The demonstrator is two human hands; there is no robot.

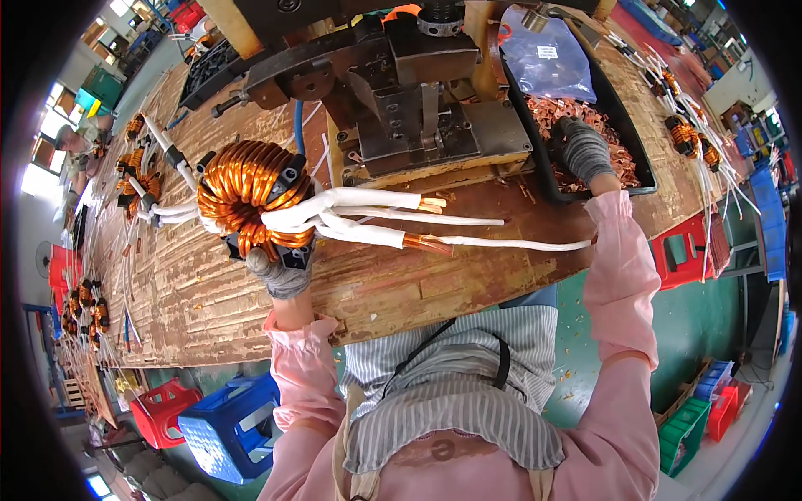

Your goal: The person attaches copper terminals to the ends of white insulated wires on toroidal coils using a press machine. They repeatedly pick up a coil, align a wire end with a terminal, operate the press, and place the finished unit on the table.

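Note:
A large ring-shaped copper coil [251, 185] with black plastic blocks stands at the left of the table. White-sleeved leads [363, 219] run from it to the right, some ending in bare copper. My left hand [280, 275], in a grey glove, grips the coil's near underside; its fingertips are hidden beneath it. At the right, my gloved right hand [585, 150] reaches into a black tray [639, 190] of small copper pieces [614, 134]. Its fingers are bent together among the pieces; whatever they pinch is hidden.
A dark metal press [426, 125] stands at the far middle, between my hands. A clear plastic bag [547, 58] lies in the tray's far end. More coils lie at the table's left [138, 179] and right [683, 135]. A blue stool [230, 426] and a red stool [167, 413] stand below.

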